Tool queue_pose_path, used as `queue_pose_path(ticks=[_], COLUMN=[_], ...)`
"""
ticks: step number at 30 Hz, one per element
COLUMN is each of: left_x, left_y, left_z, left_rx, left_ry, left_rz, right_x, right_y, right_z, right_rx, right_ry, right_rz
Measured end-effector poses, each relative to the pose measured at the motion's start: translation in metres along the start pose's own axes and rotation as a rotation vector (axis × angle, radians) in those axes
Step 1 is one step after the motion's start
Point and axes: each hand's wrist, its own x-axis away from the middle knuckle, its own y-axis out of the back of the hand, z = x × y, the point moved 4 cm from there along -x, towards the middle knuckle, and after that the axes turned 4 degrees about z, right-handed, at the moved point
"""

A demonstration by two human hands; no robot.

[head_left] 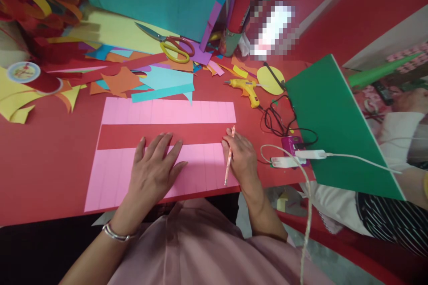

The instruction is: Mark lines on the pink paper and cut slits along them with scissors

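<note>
On pink paper [110,178], left hand [154,167] flat (released); right hand [243,161] seemingly grips pencil [229,156].

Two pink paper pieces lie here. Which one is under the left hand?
The nearer pink piece: the left hand lies flat on it. The farther pink piece lies beyond the red band, free of that hand.

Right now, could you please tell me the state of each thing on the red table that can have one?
Left hand: open, flat on the near pink ruled paper strip.
Right hand: shut on a thin pencil.
Yellow-handled metal scissors: closed, lying flat.
Yellow plastic glue gun: on its side, corded.
</note>
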Motion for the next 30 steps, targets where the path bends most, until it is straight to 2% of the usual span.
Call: queue_pose_path(ticks=[6, 30], left_x=[0.0001, 0.001], left_y=[0.0016, -0.0005], left_z=[-0.0019, 0.0007], left_rx=[-0.046, -0.017], left_ry=[-0.032, -0.022], left_rz=[-0.013, -0.011], right_x=[-0.0001, -0.0014], right_y=[0.0005, 0.0005], right_z=[0.0002, 0.0001], right_rx=[-0.005, 0.013], right_ry=[-0.01, -0.018], right_rz=[0.006, -0.008])
